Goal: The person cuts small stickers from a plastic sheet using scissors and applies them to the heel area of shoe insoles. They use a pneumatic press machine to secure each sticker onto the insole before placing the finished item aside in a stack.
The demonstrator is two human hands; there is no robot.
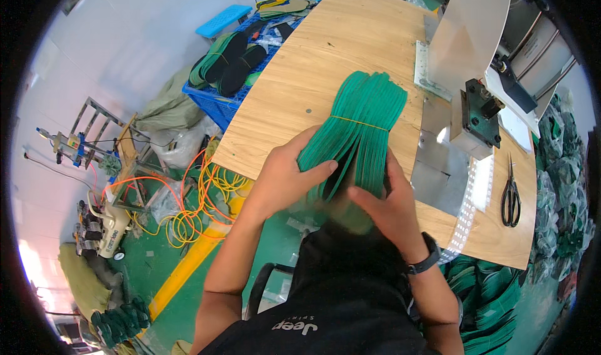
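A thick bundle of green insoles (pixel 366 104) stands on edge at the near edge of the wooden table. A thin yellowish rubber band (pixel 359 123) runs around its upper part. My left hand (pixel 288 173) grips the bundle's left side, thumb across the near end and fingers hidden behind. On the right side my right hand (pixel 393 208) holds it, its thumb bent inward. Below the band the layers part, leaving a dark gap between my hands. Just beneath that gap is a motion-blurred, brownish-green piece (pixel 352 214), probably an insole end.
A press-like machine (pixel 476 120) with metal plates stands on the table's right, black scissors (pixel 511 195) nearby. A blue crate (pixel 216 104) with dark and green insoles is at left. Orange and yellow hoses (pixel 203 195) lie on the floor. Green insoles (pixel 485 298) are piled below right.
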